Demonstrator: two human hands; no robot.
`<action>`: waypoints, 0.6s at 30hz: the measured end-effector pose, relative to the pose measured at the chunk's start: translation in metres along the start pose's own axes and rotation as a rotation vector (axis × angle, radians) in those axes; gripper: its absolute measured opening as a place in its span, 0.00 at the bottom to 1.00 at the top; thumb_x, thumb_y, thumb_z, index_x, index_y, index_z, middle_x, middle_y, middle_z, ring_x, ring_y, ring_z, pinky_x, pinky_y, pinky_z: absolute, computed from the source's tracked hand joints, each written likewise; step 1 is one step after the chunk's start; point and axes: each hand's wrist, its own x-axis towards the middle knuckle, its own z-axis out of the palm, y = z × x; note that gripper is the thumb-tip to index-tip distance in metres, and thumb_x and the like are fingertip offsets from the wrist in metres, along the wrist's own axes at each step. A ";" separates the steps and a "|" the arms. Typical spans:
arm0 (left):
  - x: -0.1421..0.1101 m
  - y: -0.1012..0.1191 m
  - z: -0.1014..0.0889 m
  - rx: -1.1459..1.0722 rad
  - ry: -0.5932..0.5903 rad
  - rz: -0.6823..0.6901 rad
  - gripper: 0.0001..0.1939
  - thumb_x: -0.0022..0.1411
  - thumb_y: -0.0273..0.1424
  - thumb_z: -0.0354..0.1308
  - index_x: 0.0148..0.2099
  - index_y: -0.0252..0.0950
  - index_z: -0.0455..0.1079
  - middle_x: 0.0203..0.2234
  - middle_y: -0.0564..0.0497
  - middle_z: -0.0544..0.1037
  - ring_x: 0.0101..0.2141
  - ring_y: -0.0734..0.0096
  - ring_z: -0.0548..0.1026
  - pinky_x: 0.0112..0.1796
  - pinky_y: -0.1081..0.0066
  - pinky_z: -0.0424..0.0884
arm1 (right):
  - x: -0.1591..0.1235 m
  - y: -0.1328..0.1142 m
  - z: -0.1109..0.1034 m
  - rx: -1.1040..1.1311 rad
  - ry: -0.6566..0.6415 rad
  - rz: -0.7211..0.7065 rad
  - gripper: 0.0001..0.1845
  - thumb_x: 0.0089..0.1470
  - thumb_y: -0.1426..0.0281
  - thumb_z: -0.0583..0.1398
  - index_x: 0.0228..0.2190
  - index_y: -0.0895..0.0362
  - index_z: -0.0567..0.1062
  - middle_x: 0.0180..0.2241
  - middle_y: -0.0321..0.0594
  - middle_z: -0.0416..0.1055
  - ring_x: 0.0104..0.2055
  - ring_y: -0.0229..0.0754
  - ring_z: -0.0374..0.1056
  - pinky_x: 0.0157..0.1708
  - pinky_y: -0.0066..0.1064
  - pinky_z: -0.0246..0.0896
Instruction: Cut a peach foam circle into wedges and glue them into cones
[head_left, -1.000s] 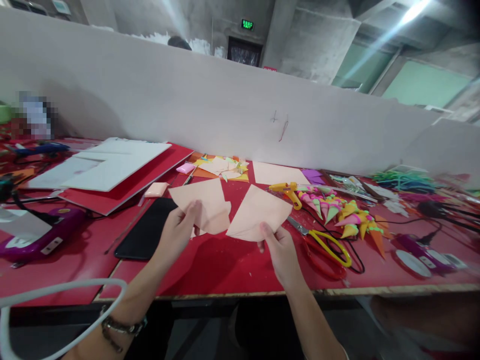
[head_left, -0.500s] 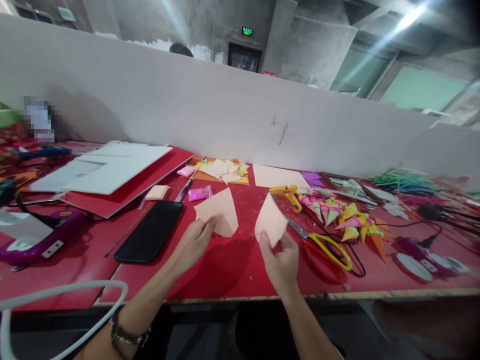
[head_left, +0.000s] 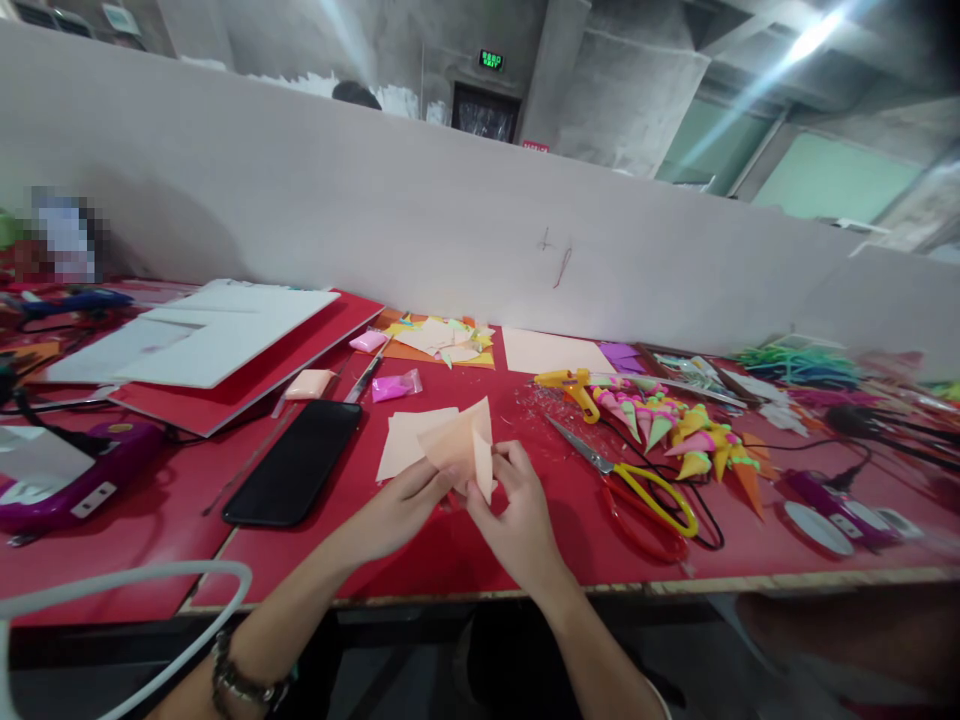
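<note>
Above a red table (head_left: 592, 540), curled peach paper (head_left: 459, 440) between both hands' fingers (head_left: 504, 465).

- I get bright light from the ceiling lamp (head_left: 817, 35) at upper right, which flares into a long streak; a fainter streak crosses the upper left.
- The exit sign (head_left: 491, 60) glows green against dull concrete.
- I see a soft shadow on the left of the white partition (head_left: 450, 220) and a darker one on the red table (head_left: 450, 570) beneath the hands.
- Below the table edge, my view falls nearly black.
- The held paper (head_left: 450, 448) looks pale, slightly soft.
- My wide lens stretches and smears the sides; a patch at far left is pixelated.
</note>
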 end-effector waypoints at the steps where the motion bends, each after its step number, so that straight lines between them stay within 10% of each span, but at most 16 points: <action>1: 0.000 0.000 -0.001 0.005 -0.032 -0.003 0.13 0.59 0.37 0.46 0.34 0.36 0.69 0.30 0.51 0.74 0.35 0.70 0.70 0.39 0.73 0.66 | 0.000 0.000 0.000 -0.001 -0.018 0.001 0.05 0.45 0.77 0.54 0.27 0.57 0.67 0.33 0.40 0.60 0.34 0.38 0.61 0.34 0.29 0.59; 11: 0.001 0.003 -0.001 -0.003 -0.056 0.045 0.18 0.58 0.38 0.47 0.50 0.39 0.64 0.48 0.50 0.70 0.51 0.65 0.63 0.52 0.65 0.57 | -0.003 -0.001 0.003 -0.183 -0.062 -0.018 0.11 0.41 0.76 0.58 0.31 0.55 0.65 0.38 0.42 0.59 0.43 0.45 0.58 0.40 0.36 0.59; 18: 0.000 0.001 0.001 0.001 0.077 -0.099 0.17 0.57 0.41 0.48 0.40 0.38 0.71 0.38 0.49 0.76 0.42 0.63 0.71 0.41 0.68 0.66 | -0.003 0.001 0.003 -0.276 -0.039 -0.038 0.12 0.41 0.77 0.57 0.32 0.56 0.65 0.39 0.44 0.60 0.43 0.46 0.58 0.42 0.38 0.58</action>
